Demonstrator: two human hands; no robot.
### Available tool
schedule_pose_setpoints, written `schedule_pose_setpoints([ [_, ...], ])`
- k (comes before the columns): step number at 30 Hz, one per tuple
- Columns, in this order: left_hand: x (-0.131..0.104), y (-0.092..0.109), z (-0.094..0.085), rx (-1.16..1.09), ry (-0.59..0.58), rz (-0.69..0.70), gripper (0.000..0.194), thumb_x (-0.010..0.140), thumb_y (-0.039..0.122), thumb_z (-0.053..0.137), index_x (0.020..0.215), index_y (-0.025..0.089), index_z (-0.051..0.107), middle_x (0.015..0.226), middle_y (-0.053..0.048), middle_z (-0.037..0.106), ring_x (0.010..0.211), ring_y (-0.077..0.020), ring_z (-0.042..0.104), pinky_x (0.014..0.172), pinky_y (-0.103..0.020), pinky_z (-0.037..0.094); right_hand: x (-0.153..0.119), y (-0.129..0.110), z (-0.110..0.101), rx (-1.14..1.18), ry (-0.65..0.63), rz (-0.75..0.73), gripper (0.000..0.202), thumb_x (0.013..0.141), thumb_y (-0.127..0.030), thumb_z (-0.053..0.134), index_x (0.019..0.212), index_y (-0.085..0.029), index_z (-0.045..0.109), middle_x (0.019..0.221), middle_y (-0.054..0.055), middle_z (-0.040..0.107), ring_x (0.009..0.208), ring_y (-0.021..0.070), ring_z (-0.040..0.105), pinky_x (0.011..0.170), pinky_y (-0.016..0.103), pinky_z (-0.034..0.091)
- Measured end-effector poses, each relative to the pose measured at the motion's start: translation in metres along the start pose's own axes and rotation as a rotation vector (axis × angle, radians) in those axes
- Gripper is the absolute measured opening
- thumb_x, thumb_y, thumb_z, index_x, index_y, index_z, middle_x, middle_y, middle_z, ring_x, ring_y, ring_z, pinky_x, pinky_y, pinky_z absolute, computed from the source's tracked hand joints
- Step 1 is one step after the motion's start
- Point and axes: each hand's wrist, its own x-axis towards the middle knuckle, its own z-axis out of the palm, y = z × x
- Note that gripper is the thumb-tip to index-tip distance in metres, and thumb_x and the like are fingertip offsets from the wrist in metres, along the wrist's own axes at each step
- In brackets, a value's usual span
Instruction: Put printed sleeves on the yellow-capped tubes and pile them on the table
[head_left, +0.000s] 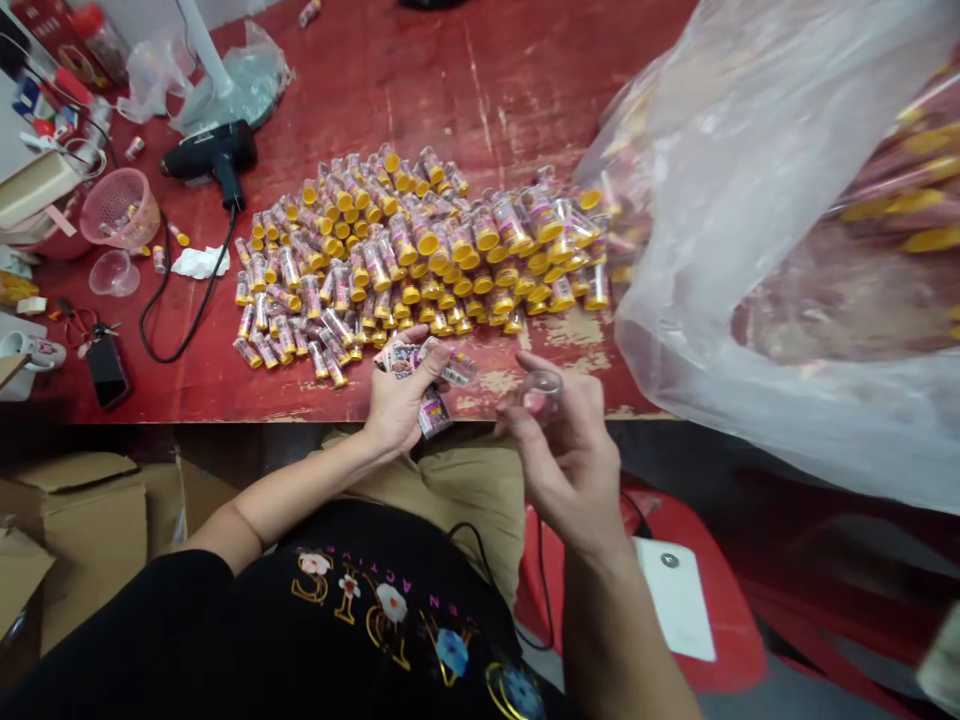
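My left hand (394, 412) is closed on several printed plastic labels (435, 412), dark with pink and white print, at the table's front edge. To its right, my right hand (574, 465) pinches a small clear plastic tube (543, 385) between thumb and fingers. Something pinkish shows in or through the tube; I cannot make out what. Just beyond both hands lies a big heap of small labelled tubes (382, 262) with yellow caps, stacked on their sides and pointing various ways.
On the right, a large translucent plastic bag (675, 270) holds more yellow-capped tubes. At the left are a black heat gun (217, 155) with its cord, a pink basket (120, 215), a phone (107, 370) and a mug (37, 350). Cardboard boxes (94, 530) stand below the red table (525, 60).
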Motion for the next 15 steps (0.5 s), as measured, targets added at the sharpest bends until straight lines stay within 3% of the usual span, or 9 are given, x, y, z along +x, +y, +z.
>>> schedule_pose_setpoints([
  [3,0.000,0.002,-0.001,0.001,-0.029,-0.018,0.080,0.058,0.042,0.104,0.128,0.025,0.069,0.086,0.006,0.066,0.067,-0.0072,0.059,0.065,-0.022,0.049,-0.004,-0.001,-0.007,-0.108,0.050,-0.115,0.048,0.097,-0.029,0.072,0.143,-0.025,0.063,0.115,0.009,0.069,0.104,0.0209,0.071,0.091,0.038,0.063],
  [6,-0.001,0.005,0.000,0.009,-0.085,-0.028,0.081,0.056,0.042,0.105,0.128,0.027,0.069,0.085,0.006,0.066,0.067,-0.0074,0.059,0.064,-0.021,0.050,-0.001,-0.004,-0.011,-0.245,0.108,-0.309,0.044,0.091,-0.019,0.078,0.134,-0.025,0.069,0.108,0.006,0.075,0.100,0.0202,0.073,0.091,0.034,0.063],
  [9,-0.004,0.007,0.001,0.035,-0.148,-0.043,0.081,0.059,0.044,0.104,0.130,0.027,0.069,0.085,0.005,0.067,0.069,-0.0085,0.062,0.066,-0.022,0.051,0.001,-0.010,-0.014,-0.329,0.110,-0.442,0.056,0.087,-0.011,0.082,0.138,-0.029,0.071,0.110,0.006,0.076,0.096,0.0173,0.074,0.088,0.029,0.062],
  [12,-0.008,0.008,0.002,0.047,-0.196,-0.087,0.083,0.061,0.047,0.102,0.134,0.028,0.068,0.090,0.003,0.068,0.073,-0.0111,0.065,0.072,-0.027,0.056,-0.002,-0.015,-0.018,-0.340,0.153,-0.413,0.064,0.091,-0.012,0.078,0.150,-0.035,0.065,0.119,0.007,0.073,0.102,0.0178,0.071,0.090,0.029,0.061],
  [15,-0.009,0.009,0.003,0.052,-0.206,-0.092,0.090,0.059,0.045,0.103,0.139,0.028,0.065,0.098,0.001,0.072,0.081,-0.0148,0.069,0.082,-0.034,0.058,-0.007,-0.019,-0.020,-0.238,0.041,-0.299,0.063,0.102,-0.015,0.060,0.160,-0.037,0.053,0.133,0.011,0.068,0.123,0.0234,0.068,0.102,0.039,0.061],
])
